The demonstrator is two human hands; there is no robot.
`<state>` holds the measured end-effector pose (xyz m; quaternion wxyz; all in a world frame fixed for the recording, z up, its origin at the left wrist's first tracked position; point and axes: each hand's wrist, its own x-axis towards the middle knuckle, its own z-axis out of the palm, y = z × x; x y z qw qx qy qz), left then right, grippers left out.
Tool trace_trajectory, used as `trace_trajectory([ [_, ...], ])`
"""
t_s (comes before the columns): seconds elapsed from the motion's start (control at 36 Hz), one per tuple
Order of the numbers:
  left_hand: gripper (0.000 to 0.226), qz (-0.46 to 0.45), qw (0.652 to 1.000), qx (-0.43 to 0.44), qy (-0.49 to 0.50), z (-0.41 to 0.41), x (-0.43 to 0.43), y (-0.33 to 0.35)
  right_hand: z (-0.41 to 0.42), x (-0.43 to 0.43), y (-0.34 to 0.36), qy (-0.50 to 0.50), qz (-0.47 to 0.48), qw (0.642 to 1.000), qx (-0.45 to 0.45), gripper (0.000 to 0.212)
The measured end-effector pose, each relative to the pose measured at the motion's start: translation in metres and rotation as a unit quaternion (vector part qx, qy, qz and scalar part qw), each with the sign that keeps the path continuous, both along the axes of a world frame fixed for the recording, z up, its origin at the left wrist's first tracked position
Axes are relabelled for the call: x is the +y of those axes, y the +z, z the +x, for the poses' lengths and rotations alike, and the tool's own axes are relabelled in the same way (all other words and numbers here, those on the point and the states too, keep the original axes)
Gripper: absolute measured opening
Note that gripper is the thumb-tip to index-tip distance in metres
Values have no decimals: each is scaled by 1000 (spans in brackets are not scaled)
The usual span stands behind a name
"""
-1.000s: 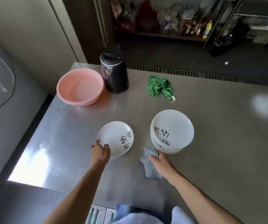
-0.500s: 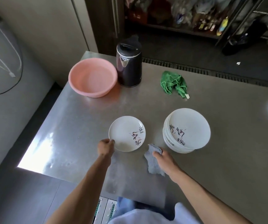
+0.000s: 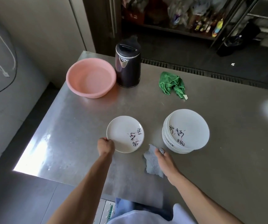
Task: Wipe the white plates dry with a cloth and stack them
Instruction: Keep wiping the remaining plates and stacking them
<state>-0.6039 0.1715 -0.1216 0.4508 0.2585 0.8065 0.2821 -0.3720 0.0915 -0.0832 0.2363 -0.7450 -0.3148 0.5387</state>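
A single white plate (image 3: 122, 132) with black writing lies flat on the steel table (image 3: 227, 159). My left hand (image 3: 105, 147) grips its near left rim with curled fingers. To the right stands a stack of several white plates (image 3: 186, 130), also marked with writing. A grey cloth (image 3: 152, 162) lies crumpled on the table between the single plate and the stack. My right hand (image 3: 165, 160) rests on the cloth, its fingers curled into the fabric near the foot of the stack.
A pink basin (image 3: 90, 77) and a dark electric kettle (image 3: 127, 65) stand at the table's far left. A green cloth (image 3: 172, 84) lies behind the plates. The table's left edge and near edge are close to my arms. Shelves stand beyond the table.
The camera has shifted, so everything sits further right in view. Both hands have stayed on the plate rim and the grey cloth; the plates have not visibly moved.
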Motion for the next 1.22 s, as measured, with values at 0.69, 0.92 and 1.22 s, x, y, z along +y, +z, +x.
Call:
trace_trajectory([
  [0.69,68,-35,955,-235,-175,29,-106,34,61,-42,-12,-145,85,985,-32,35],
  [0.92,70,-87,944,-238,-210,73,-126,19,85,-69,-16,-141,116,982,-55,30],
  [1.22,70,-119,940,-235,-216,124,-130,29,92,-95,-26,-8,168,979,-117,42],
])
